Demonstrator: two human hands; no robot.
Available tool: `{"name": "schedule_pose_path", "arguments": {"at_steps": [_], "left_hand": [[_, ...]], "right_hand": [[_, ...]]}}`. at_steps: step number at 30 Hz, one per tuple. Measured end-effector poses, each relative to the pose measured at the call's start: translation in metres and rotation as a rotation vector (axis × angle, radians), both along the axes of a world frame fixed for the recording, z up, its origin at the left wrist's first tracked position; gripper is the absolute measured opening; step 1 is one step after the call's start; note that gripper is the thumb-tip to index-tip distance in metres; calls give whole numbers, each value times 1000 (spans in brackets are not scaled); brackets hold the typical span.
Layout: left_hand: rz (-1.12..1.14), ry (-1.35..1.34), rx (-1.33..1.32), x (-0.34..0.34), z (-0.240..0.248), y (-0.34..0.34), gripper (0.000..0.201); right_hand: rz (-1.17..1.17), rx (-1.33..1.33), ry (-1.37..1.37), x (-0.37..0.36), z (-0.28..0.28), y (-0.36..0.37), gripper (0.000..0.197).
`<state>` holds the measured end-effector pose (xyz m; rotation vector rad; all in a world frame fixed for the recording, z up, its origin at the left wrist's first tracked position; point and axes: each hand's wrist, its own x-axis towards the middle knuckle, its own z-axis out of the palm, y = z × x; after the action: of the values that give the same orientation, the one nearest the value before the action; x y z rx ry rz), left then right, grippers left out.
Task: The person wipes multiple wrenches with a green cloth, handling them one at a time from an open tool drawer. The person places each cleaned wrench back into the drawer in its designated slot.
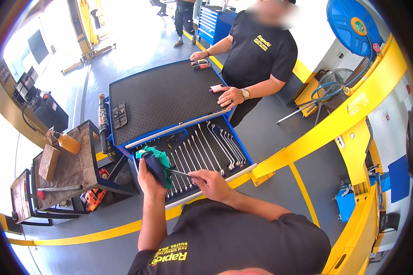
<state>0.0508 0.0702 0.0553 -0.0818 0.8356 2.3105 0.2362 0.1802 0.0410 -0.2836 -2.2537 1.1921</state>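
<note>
My left hand (pixel 151 180) is closed around a bunched cloth (pixel 158 166), dark blue on one side and green on the other. A slim metal wrench (pixel 180 173) runs from the cloth to my right hand (pixel 212 185), which pinches its near end. Its far end is hidden in the cloth. Both hands are over the pulled-out drawer (pixel 243 171) of a blue tool cabinet. Several combination wrenches (pixel 196 149) lie side by side in it, with offset ring wrenches (pixel 225 145) at the right. The cloth and my hands hide part of the drawer's left side.
The cabinet's black perforated top (pixel 163 96) holds a dark tray (pixel 119 114). A co-worker (pixel 266 55) stands at its far right, hands by small items. At left, a wooden-topped cart (pixel 73 165) carries a spray bottle (pixel 68 142). A yellow lift arm (pixel 307 149) crosses the right.
</note>
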Motion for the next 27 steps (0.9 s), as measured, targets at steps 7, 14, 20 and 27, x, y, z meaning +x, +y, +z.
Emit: {"name": "schedule_pose_path", "arguments": {"at_steps": [7,14,20,27], "left_hand": [[97,402,-82,59,-17,25,27],[61,137,-18,-12,33,24,41],[127,714,-514,33,1,43,26],[-30,1048,-610,31,-43,35,16]], "right_hand": [[60,-514,-43,-12,16,-17,14],[29,-325,-76,-14,13,-21,18],[40,-953,11,-27,4,-16,25],[-253,-223,-168,-43,-17,38,35]]}}
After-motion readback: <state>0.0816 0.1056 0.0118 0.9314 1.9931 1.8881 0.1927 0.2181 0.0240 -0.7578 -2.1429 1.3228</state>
